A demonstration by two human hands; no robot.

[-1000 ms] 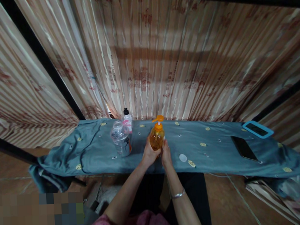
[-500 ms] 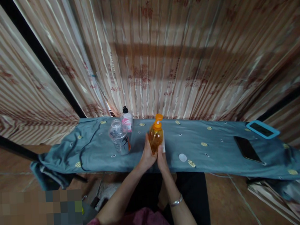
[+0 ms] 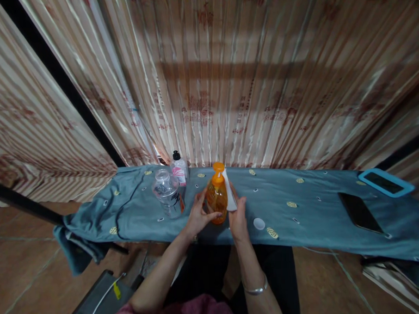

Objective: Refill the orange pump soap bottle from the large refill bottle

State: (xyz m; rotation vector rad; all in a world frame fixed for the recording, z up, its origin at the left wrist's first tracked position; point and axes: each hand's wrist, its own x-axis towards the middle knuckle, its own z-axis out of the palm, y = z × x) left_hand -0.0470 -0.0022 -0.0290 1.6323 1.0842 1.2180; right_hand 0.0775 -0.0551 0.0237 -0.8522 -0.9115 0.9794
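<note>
An amber pump bottle [image 3: 216, 204] with an orange pump head stands upright or nearly so in front of me. My left hand [image 3: 199, 217] grips it from the left, thumb across its lower front and fingers around the side. Just right of the bottle, my right hand [image 3: 238, 219] holds a narrow white flat piece [image 3: 229, 193], its fingers mostly hidden behind it and its thumb pointing up. Whether that piece is paper or cloth I cannot tell. A clear, uncapped plastic bottle [image 3: 167, 196] stands left of my left hand, with a black-capped pink-label bottle [image 3: 179, 170] behind it.
The teal patterned cloth [image 3: 273, 186] covers a narrow table against a striped curtain [image 3: 206, 83]. A white round lid [image 3: 258, 224] lies right of my right hand. Farther right are a black phone [image 3: 359, 212] and a blue-framed tablet [image 3: 386, 182].
My hands were close together at the bottle's base; the right has moved away to the right with the white piece. More of the bottle and the white piece shows now. The view shifted slightly.
</note>
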